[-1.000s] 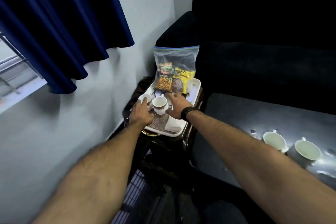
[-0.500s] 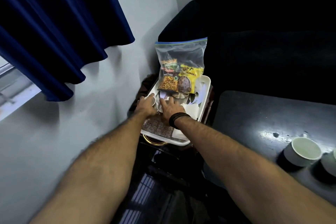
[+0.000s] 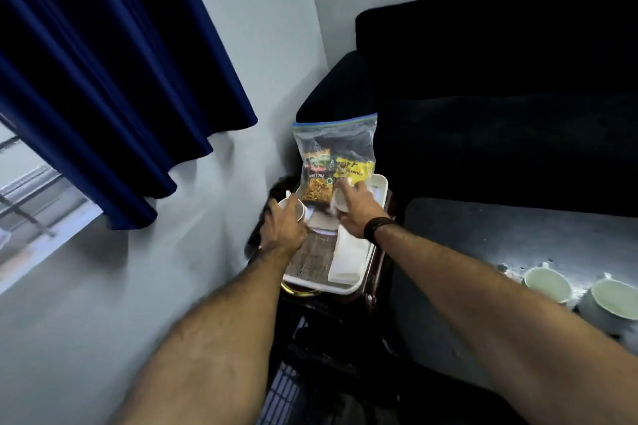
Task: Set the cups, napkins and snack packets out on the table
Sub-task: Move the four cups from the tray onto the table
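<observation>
**Q:** What are your hands doing?

**A:** I am reaching both arms out over a white tray (image 3: 347, 287) that is sitting at twelve o'clock from me. My left hand (image 3: 283, 229) is curling round a small white cup (image 3: 292, 209) at the tray's ten o'clock edge. My right hand (image 3: 357, 210), with a black band (image 3: 377, 228) on its wrist, is gripping a second white cup (image 3: 341, 198) toward the tray's one o'clock side. Both cups are sitting a little blurred.

**Q:** Is any writing showing?

**A:** A clear zip bag (image 3: 334, 138) with a blue seal is standing at the tray's far end, leaning toward a dark sofa (image 3: 500, 97). Inside it, an orange snack packet (image 3: 317, 179) is reading "MIXTURE". The yellow packet (image 3: 354, 169) beside it is showing letters ending in "UNK"; I cannot make out the rest.

**Q:** And the napkins?

**A:** White folded napkins (image 3: 347, 257) are lying on the tray's five o'clock part, beside a dark patterned mat (image 3: 312, 260).

**Q:** What is surrounding you?

**A:** A dark glossy table (image 3: 500, 238) is lying at two o'clock, with two more white cups (image 3: 547, 283) standing side by side at its three o'clock edge. The tray is resting on a small dark stand (image 3: 378, 290). A navy curtain (image 3: 114, 79) is hanging at ten o'clock against a pale wall (image 3: 103, 286), with a window (image 3: 31, 203) at nine o'clock.
</observation>
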`<move>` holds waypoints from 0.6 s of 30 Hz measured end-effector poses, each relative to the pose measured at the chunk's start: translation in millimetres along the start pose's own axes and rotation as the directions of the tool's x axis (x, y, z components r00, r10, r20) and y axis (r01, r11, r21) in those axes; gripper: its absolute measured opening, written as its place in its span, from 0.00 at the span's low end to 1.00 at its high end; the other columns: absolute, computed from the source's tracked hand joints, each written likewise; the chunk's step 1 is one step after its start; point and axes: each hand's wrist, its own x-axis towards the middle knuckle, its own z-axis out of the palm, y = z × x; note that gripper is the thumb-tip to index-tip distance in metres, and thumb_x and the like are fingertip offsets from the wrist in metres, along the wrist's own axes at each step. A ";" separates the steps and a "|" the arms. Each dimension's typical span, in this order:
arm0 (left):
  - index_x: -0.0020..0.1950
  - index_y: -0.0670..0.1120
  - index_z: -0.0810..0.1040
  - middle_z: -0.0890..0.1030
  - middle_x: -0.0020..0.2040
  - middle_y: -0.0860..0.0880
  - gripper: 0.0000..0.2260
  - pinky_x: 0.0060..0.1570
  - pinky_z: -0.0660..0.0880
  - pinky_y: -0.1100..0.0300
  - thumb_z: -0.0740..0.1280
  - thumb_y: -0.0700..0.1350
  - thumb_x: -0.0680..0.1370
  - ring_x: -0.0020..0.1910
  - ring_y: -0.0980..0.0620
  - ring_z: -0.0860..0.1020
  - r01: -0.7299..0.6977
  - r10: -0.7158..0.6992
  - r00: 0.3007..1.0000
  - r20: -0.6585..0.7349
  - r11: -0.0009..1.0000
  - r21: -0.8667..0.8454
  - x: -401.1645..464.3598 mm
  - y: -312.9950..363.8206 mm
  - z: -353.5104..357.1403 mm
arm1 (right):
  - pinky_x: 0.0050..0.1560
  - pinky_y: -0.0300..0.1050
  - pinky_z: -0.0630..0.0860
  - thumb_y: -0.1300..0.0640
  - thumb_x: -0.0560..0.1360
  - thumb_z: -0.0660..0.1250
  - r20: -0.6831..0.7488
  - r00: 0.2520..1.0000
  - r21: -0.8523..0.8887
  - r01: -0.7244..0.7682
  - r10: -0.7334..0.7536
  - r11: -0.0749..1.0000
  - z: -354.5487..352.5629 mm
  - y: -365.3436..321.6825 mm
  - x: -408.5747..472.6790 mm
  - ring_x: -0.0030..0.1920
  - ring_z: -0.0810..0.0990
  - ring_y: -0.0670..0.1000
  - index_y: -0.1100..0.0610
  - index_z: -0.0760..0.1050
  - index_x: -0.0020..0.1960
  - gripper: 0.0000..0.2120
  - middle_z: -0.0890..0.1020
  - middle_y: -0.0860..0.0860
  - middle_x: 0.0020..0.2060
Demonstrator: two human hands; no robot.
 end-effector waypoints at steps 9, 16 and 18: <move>0.66 0.53 0.71 0.73 0.58 0.37 0.21 0.53 0.74 0.47 0.65 0.55 0.74 0.58 0.35 0.75 -0.196 0.193 0.980 -0.045 0.976 -0.095 -22.7 134.3 11.4 | 0.56 0.54 0.78 0.46 0.73 0.68 -0.182 0.945 -0.069 -0.287 0.271 0.956 -156.0 134.7 -65.1 0.53 0.77 0.62 0.46 0.68 0.65 0.22 0.69 0.57 0.58; 0.68 0.51 0.69 0.71 0.60 0.38 0.22 0.55 0.73 0.47 0.64 0.54 0.75 0.59 0.35 0.74 -0.322 0.340 0.933 0.119 0.935 -0.150 -60.7 251.7 55.9 | 0.59 0.52 0.77 0.47 0.70 0.71 -0.225 0.866 -0.084 -0.475 0.447 0.876 -232.7 234.0 -132.9 0.57 0.77 0.61 0.48 0.72 0.65 0.25 0.71 0.57 0.59; 0.68 0.52 0.69 0.71 0.61 0.40 0.22 0.56 0.73 0.47 0.65 0.54 0.74 0.61 0.37 0.73 -0.321 0.346 0.919 0.190 0.935 -0.151 -66.9 279.8 70.0 | 0.61 0.51 0.76 0.48 0.68 0.73 -0.213 0.854 -0.078 -0.500 0.475 0.863 -240.5 255.5 -144.8 0.58 0.77 0.60 0.48 0.73 0.64 0.26 0.72 0.55 0.58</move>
